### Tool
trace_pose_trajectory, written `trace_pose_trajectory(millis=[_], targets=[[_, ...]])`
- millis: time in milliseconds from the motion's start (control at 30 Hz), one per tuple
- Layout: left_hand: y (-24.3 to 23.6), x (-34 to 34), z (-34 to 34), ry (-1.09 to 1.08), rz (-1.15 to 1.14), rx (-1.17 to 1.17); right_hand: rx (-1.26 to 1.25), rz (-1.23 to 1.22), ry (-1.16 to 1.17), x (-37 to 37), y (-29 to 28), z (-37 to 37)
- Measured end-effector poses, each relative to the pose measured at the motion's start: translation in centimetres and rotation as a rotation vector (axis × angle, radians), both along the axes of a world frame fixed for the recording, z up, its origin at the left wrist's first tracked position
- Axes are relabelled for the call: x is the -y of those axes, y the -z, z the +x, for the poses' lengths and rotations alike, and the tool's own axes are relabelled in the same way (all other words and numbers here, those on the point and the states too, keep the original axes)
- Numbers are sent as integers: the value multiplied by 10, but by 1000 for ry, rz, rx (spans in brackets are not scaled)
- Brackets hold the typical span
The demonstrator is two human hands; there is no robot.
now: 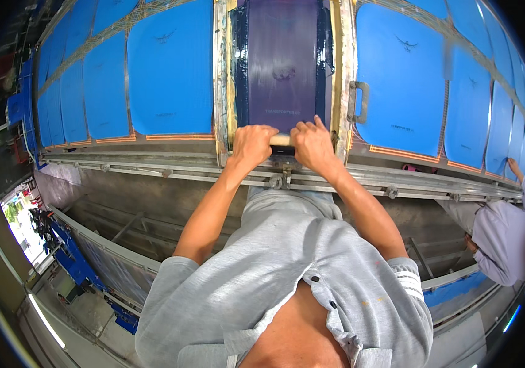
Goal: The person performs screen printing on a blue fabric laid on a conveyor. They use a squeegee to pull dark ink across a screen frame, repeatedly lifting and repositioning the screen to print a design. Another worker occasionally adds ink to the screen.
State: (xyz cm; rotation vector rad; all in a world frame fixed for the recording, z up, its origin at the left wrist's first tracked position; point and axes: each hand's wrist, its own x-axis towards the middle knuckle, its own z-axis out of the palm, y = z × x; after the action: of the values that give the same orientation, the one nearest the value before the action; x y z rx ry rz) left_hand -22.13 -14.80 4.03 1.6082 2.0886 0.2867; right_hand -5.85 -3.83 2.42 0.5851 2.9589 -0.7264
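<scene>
My left hand (251, 146) and my right hand (312, 145) grip a pale wooden squeegee handle (281, 140) side by side, at the near end of a framed printing screen (222, 73). The screen's mesh (282, 61) is coated in dark purple ink and lies flat on the long table. Blue fabric panels (170, 73) lie on the table to the left and right (400, 80) of the screen. A metal handle (358, 102) is fixed to the screen's right frame.
Metal rails (152, 164) run along the table's near edge. Another person in a lilac top (508, 236) stands at the right, one hand on the table. Further tables with blue parts (72, 257) stand at the lower left.
</scene>
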Motion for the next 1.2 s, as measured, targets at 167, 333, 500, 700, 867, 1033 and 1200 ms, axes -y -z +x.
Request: trace_pose_trajectory(millis=[167,333,500,700,867,1033,1200], targets=[[-3,20,1,7,-64,-26,-82,-510,188,-21,-3,14],[-11,36,-8,3,-51,-51,-195,-145,1167,-98,29,2],[2,26,-3,61,51,-64,-264,-334,1284,-122,63,17],[-11,46,-16,31,123,-62,-496,-300,1314,-104,6,-1],[19,72,-48,-22,100,-71,-514,-332,1259,-75,65,-43],[80,118,-101,-32,162,-46,-574,-353,1172,-44,140,-101],[113,128,-132,-1,184,35,-743,9,892,-37,207,-100]])
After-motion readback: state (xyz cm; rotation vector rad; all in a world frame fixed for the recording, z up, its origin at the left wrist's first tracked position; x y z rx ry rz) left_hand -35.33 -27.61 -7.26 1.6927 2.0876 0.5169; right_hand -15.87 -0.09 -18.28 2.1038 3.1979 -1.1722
